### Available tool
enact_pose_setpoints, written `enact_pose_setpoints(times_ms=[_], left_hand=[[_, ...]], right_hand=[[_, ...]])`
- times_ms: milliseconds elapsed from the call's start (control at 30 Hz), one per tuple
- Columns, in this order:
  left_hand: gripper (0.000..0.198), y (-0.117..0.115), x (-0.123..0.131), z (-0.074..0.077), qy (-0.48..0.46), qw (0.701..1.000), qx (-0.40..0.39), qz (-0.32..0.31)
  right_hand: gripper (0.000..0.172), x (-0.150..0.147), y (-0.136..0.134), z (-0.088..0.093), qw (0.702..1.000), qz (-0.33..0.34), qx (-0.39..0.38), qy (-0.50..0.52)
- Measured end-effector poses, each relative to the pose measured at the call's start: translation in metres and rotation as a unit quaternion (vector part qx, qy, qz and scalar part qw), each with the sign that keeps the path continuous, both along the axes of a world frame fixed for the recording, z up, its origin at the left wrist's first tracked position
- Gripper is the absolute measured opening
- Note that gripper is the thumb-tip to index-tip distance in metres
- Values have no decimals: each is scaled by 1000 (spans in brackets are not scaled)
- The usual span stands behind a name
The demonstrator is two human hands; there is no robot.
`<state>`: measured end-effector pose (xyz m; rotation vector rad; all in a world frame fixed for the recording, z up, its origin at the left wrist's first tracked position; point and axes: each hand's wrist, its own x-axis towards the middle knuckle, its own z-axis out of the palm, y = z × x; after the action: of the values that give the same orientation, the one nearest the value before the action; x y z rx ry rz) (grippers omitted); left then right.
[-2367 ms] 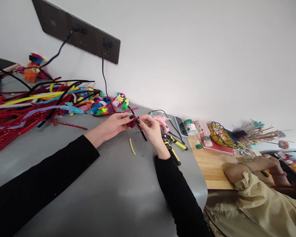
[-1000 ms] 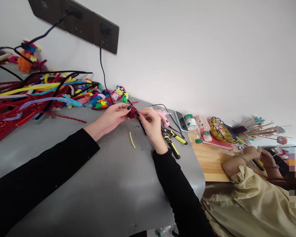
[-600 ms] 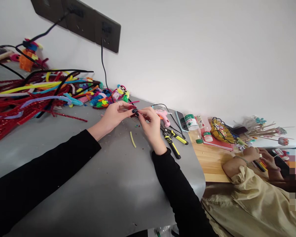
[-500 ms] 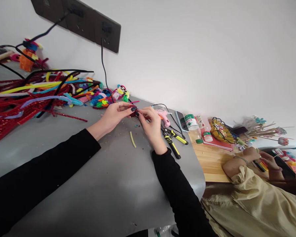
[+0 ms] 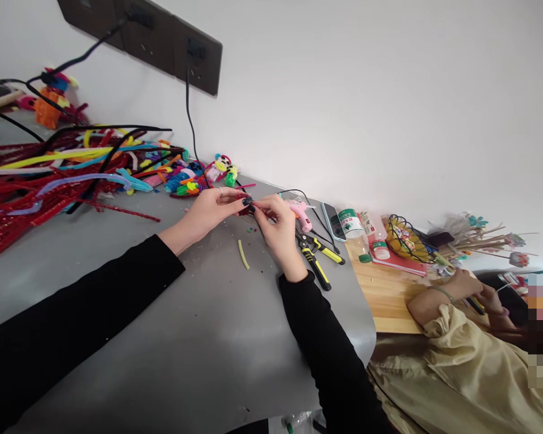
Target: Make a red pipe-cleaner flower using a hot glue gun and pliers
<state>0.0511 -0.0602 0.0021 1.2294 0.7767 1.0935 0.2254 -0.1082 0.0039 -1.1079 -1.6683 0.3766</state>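
Your left hand [image 5: 210,211] and right hand [image 5: 276,229] meet over the far middle of the grey table [image 5: 199,337], fingertips pinched together on 1 small dark red piece [image 5: 245,208], mostly hidden between them. Just near of your hands, a short yellow-green stem [image 5: 243,254] lies loose on the tabletop. To the right of your right hand sit yellow-handled pliers [image 5: 319,265] and a pink glue gun [image 5: 300,214]. Far left, a heap of pipe cleaners [image 5: 63,175] sprawls. At the right, another person's beige sleeve [image 5: 470,355] is at a wooden table [image 5: 391,301].
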Motion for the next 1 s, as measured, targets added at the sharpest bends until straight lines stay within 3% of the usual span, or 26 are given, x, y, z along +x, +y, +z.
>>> enact_pose_setpoints(times_ms=[300, 633, 1000], left_hand=[[32, -2, -1, 3, 112, 991, 66, 34], [42, -4, -1, 8, 176, 981, 72, 24], [52, -2, 1, 0, 133, 988, 74, -18]], right_hand=[[13, 2, 2, -2, 998, 18, 44, -41], [11, 3, 3, 0, 999, -5, 17, -38], [11, 4, 5, -8, 997, -54, 13, -48]])
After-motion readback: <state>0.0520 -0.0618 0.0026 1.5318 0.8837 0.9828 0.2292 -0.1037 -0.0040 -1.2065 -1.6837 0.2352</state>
